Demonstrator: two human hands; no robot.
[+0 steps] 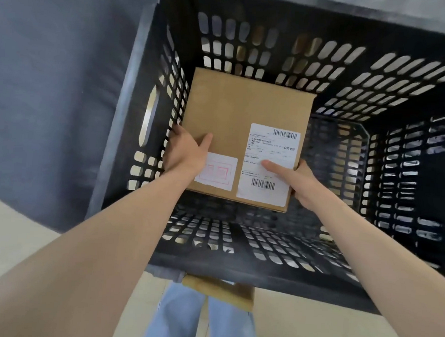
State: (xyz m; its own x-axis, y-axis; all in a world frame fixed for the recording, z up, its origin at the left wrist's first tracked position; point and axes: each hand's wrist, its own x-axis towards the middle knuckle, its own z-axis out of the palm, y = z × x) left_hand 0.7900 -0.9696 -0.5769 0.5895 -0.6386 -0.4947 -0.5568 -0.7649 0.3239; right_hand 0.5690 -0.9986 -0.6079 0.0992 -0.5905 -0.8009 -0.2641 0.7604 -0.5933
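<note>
Cardboard box sits between both of the person's hands, down inside the black crate, in its left half and close to the left wall. The left hand grips the box at its near left corner. Its thumb lies flat on the top face and its fingers wrap round the left side, where they pass out of sight. The right hand grips the near right edge. Its thumb is stretched across the white shipping label on top, and the rest of the fingers are hidden under the edge. So the box is clamped from both sides, with the hands on its near end and its far end reaching toward the crate's far wall.

A smaller white sticker with red print lies on the top face, just right of the left thumb. The box's top tilts a little toward the person. I can't tell from here whether its underside touches the crate's bottom.

Under the crate's near rim a scrap of brown cardboard pokes out, above the person's light blue jeans and the pale floor. A grey-blue padded surface stands to the left of the crate.
</note>
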